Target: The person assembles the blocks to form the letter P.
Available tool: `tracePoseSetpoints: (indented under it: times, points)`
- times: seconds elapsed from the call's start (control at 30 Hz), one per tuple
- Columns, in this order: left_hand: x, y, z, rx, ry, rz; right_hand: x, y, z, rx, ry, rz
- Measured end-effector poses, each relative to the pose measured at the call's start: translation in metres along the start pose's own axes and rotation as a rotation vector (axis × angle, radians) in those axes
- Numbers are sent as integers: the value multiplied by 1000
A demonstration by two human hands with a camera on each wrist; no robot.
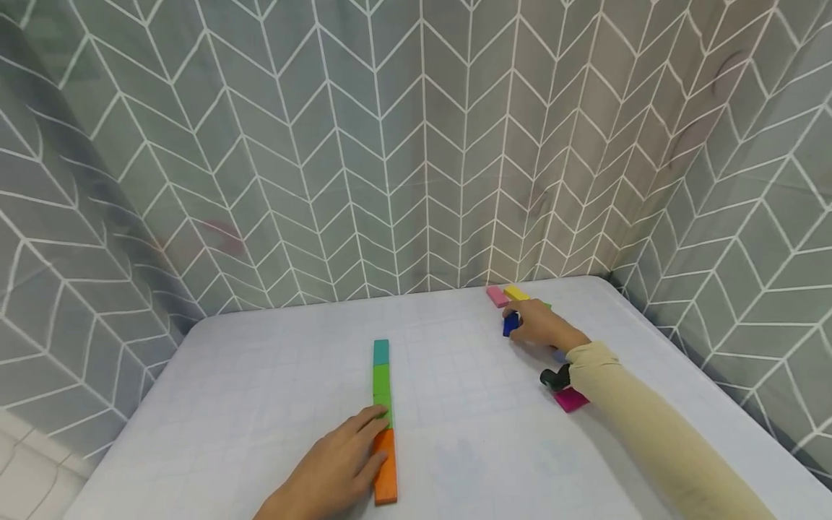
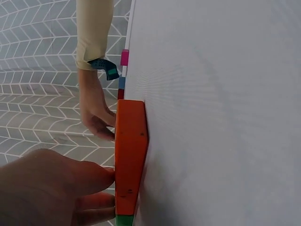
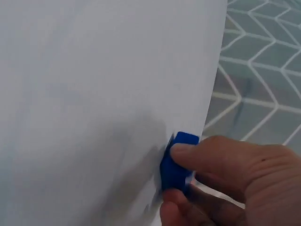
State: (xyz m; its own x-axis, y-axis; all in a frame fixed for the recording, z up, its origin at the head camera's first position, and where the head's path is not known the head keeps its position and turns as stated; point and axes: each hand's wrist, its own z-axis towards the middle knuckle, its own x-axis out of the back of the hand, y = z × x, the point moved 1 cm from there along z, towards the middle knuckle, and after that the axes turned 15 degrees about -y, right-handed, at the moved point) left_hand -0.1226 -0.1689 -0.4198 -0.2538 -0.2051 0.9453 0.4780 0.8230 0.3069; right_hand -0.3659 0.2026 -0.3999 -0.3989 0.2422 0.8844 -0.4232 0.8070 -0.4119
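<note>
A straight row of flat blocks lies on the white table: a teal block (image 1: 381, 352) at the far end, a green stretch (image 1: 381, 383), then an orange block (image 1: 386, 477) nearest me. My left hand (image 1: 341, 462) rests on the row, its fingertips touching the green part and the orange block with relaxed fingers. In the left wrist view the thumb meets the edge of the orange block (image 2: 130, 155). Far right, my right hand (image 1: 539, 323) pinches a dark blue block (image 3: 181, 160) between thumb and fingers. The blue block is close to the tabletop.
Beside the right hand lie a pink block (image 1: 497, 296) and a yellow block (image 1: 516, 292); a green one is partly hidden. A magenta block (image 1: 572, 400) lies below the right wrist strap (image 1: 555, 378). Patterned curtains (image 1: 422, 144) stand behind the white table (image 1: 273, 375) and at its sides.
</note>
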Motion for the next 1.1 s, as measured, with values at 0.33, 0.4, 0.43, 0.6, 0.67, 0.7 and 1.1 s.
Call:
tracePoseSetpoints:
  times: [0.33, 0.4, 0.43, 0.6, 0.67, 0.7, 1.1]
  points:
    - [0, -5, -4, -13, 13, 4, -17, -98, 38, 227, 11, 69]
    - [-1, -5, -4, -22, 16, 4, -22, -117, 50, 266, 7, 49]
    - [-1, -5, -4, -24, 14, 1, -24, -126, 55, 276, 4, 45]
    - [0, -3, -1, 5, -32, -13, -33, -159, 78, 325, 13, 32]
    - [0, -2, 2, 20, -47, -14, -36, -166, 86, 330, 16, 32]
    - [0, -1, 3, 25, -51, -16, -38, -169, 89, 327, 15, 38]
    - [1, -2, 3, 27, -68, -17, -49, -187, 119, 305, -17, 63]
